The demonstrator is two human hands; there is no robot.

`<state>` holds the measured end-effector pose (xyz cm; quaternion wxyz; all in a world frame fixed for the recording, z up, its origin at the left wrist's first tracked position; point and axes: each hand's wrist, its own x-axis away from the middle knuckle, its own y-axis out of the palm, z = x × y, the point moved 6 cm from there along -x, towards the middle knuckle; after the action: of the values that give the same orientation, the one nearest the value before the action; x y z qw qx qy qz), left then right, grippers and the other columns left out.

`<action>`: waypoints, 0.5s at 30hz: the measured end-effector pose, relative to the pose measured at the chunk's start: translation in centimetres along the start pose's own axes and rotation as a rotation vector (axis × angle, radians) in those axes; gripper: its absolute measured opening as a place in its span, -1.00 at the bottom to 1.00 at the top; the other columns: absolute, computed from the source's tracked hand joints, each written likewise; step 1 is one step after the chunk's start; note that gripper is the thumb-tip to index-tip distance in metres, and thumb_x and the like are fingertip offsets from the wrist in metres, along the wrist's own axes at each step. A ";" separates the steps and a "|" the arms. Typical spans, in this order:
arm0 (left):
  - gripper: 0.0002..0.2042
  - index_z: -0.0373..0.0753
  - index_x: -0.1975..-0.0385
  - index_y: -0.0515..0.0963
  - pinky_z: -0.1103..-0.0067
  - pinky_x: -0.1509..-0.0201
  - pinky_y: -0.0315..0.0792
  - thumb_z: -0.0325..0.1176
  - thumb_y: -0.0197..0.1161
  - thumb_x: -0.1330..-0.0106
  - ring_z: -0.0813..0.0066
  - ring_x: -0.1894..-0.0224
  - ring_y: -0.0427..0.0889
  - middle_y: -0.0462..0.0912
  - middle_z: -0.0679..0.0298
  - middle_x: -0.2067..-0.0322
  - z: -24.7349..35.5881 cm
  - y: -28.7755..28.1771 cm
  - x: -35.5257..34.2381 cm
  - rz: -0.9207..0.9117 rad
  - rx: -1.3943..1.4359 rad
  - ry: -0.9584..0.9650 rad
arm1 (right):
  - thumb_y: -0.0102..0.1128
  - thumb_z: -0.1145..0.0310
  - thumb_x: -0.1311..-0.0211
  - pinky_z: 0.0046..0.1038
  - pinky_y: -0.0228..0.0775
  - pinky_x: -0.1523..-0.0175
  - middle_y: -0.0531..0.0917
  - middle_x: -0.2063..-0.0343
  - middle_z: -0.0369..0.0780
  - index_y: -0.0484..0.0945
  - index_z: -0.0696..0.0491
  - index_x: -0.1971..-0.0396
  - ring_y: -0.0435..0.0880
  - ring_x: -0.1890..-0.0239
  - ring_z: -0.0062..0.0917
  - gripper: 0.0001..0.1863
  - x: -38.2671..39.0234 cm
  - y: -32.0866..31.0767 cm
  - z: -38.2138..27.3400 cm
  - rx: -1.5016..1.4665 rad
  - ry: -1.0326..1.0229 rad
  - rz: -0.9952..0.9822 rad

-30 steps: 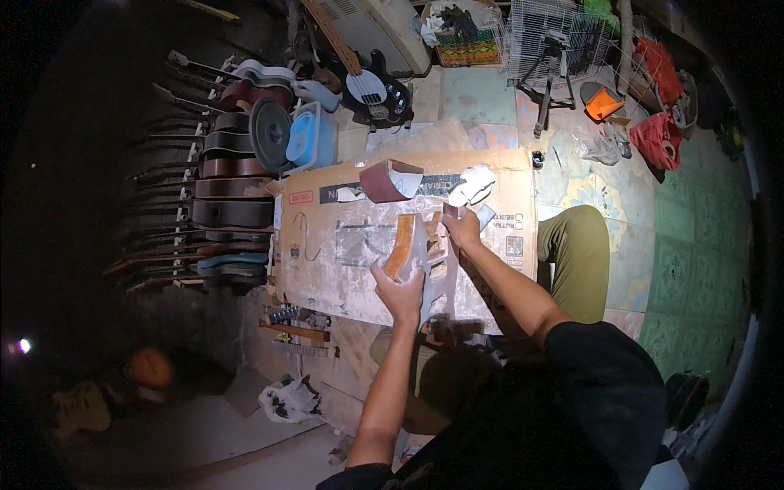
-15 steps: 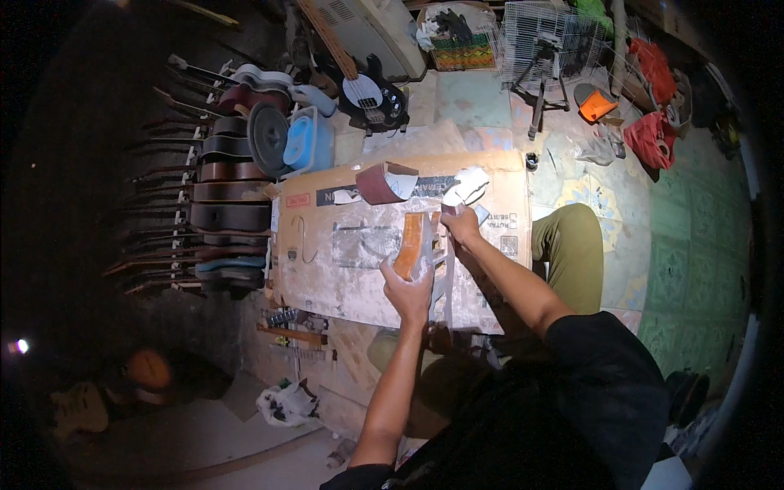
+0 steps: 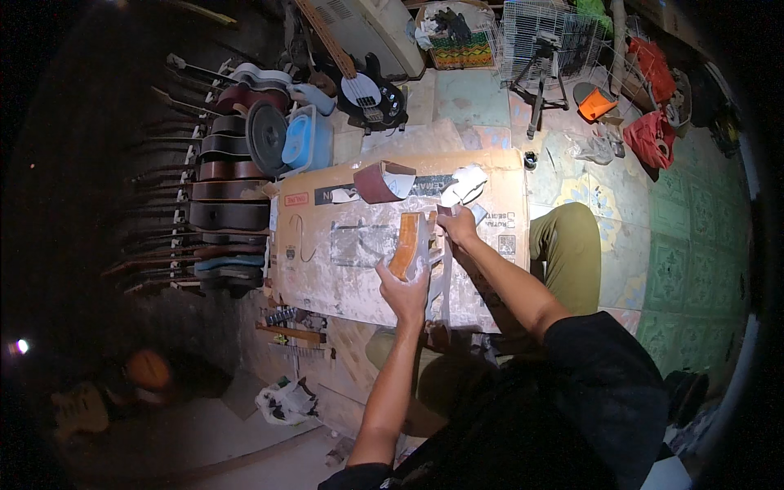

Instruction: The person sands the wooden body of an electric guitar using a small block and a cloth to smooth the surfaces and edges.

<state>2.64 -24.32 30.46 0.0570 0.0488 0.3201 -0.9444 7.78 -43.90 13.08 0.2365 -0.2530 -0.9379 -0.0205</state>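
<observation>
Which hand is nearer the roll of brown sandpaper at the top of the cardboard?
Right. The right hand works just below and right of the sandpaper roll; the left hand grips the orange wood piece lower down, farther away.

Bright centre, dark vignetted left side (fisheye bend), slight softness

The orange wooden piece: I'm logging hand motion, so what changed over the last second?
Little changed. The right hand stayed working at the top of the orange wooden piece; the left hand kept its grip lower down. The cardboard sheet lay unmoved.
</observation>
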 end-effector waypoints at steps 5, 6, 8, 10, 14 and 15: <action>-0.36 -0.37 0.02 0.34 0.25 0.17 0.50 -0.32 0.53 0.09 -0.09 0.25 0.67 0.64 -0.12 0.34 -0.6 -0.9 0.2 0.073 -0.042 0.039 | 0.36 0.27 0.03 -0.35 0.49 0.26 0.71 0.46 -0.09 0.63 0.24 0.38 0.68 0.41 -0.44 -0.68 1.9 1.5 -0.4 0.043 -0.071 -0.118; -0.36 -0.37 0.02 0.34 0.25 0.17 0.50 -0.32 0.53 0.09 -0.09 0.25 0.67 0.64 -0.12 0.34 0.7 0.5 0.6 0.044 -0.016 0.044 | 0.37 0.24 0.04 -0.34 0.48 0.25 0.70 0.46 -0.04 0.62 0.25 0.36 0.68 0.41 -0.40 -0.64 -0.8 -0.5 1.2 0.084 -0.150 -0.011; -0.37 -0.36 0.02 0.36 0.25 0.18 0.50 -0.31 0.53 0.08 -0.09 0.27 0.67 0.64 -0.10 0.34 1.8 1.6 0.5 -0.034 -0.025 -0.019 | 0.39 0.21 0.05 -0.33 0.48 0.27 0.69 0.46 -0.01 0.61 0.25 0.41 0.67 0.42 -0.37 -0.63 -1.9 -1.1 3.0 -0.023 -0.065 0.087; -0.37 -0.35 0.01 0.36 0.24 0.18 0.50 -0.31 0.53 0.08 -0.09 0.27 0.67 0.64 -0.10 0.35 -0.3 -0.4 0.5 0.035 -0.066 0.009 | 0.39 0.21 0.05 -0.33 0.47 0.28 0.69 0.46 -0.02 0.62 0.25 0.41 0.67 0.43 -0.39 -0.63 1.5 1.4 0.6 0.054 -0.094 -0.004; -0.36 -0.34 -0.02 0.36 0.25 0.18 0.50 -0.29 0.53 0.06 -0.08 0.27 0.67 0.64 -0.09 0.35 1.6 0.3 0.5 0.001 -0.076 0.039 | 0.39 0.23 0.05 -0.34 0.47 0.26 0.70 0.44 -0.06 0.64 0.23 0.38 0.67 0.40 -0.43 -0.64 -0.3 -0.4 -0.2 0.054 -0.082 -0.012; -0.36 -0.34 -0.02 0.36 0.25 0.18 0.50 -0.29 0.53 0.06 -0.08 0.27 0.67 0.64 -0.09 0.35 1.2 0.3 0.7 0.003 -0.079 0.039 | 0.38 0.26 0.04 -0.35 0.48 0.25 0.71 0.45 -0.09 0.64 0.23 0.35 0.67 0.42 -0.45 -0.66 0.4 -0.2 -0.1 -0.013 -0.053 0.000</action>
<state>1.96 -25.32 31.14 0.0541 0.0655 0.3582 -0.9298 7.43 -43.94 13.36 0.2099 -0.2550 -0.9437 -0.0200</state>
